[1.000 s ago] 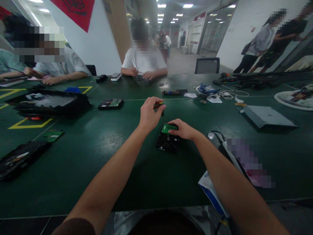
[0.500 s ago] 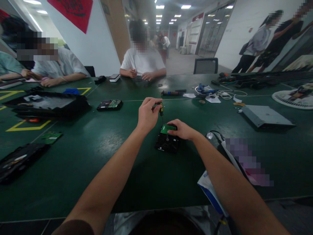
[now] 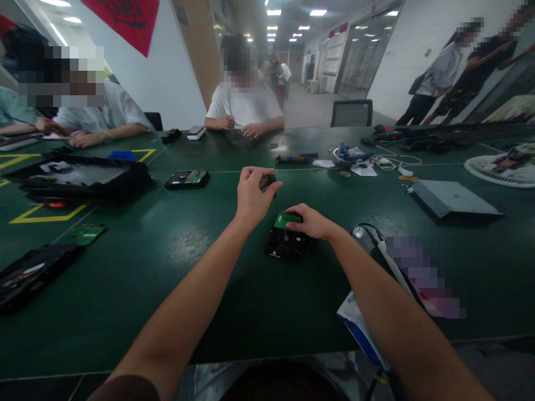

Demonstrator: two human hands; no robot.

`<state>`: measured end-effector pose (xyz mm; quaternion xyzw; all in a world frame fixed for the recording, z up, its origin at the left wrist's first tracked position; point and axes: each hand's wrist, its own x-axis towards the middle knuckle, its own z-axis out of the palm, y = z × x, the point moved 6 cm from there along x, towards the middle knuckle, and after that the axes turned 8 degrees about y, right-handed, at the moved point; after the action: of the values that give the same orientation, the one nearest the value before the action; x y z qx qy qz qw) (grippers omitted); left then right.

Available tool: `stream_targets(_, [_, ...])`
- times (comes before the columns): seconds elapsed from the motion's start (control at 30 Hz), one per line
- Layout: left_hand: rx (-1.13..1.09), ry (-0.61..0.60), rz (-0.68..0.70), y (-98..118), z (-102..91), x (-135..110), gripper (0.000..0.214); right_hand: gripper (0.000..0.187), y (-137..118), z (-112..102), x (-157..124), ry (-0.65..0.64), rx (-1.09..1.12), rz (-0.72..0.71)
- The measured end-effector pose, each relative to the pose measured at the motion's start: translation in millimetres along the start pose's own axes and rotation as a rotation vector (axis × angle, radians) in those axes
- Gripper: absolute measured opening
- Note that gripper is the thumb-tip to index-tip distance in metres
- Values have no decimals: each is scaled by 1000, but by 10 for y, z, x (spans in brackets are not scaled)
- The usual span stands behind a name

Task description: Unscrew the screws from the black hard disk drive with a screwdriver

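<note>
A black hard drive [image 3: 286,245] with a green circuit board [image 3: 284,220] at its far end lies on the dark green table. My left hand [image 3: 256,195] is closed around the handle of a small screwdriver [image 3: 272,179]. The screwdriver's thin shaft points down to the far left corner of the circuit board; whether its tip sits in a screw is too small to tell. My right hand [image 3: 312,221] grips the right side of the hard drive, its thumb and fingers over the board's edge.
At left are a black tray [image 3: 83,175], another hard drive [image 3: 188,179], a loose green board [image 3: 87,234] and a black casing [image 3: 37,273]. A grey metal box [image 3: 455,199] and a blue-white packet [image 3: 361,328] lie right. A person in white [image 3: 244,106] sits opposite.
My left hand's fingers have rolled the screwdriver handle, and its top now tilts a little further left. My right hand and the hard drive have stayed in place.
</note>
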<state>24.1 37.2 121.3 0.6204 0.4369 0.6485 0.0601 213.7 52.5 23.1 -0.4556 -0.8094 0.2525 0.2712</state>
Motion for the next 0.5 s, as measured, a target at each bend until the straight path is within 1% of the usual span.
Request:
stream_targets(0.2, [9, -46, 37, 6, 26, 6, 27, 47, 1, -4, -12, 15, 19, 4])
stream_targets(0.5, [21, -87, 18, -50, 62, 0, 24, 46, -24, -11, -15, 16, 19, 2])
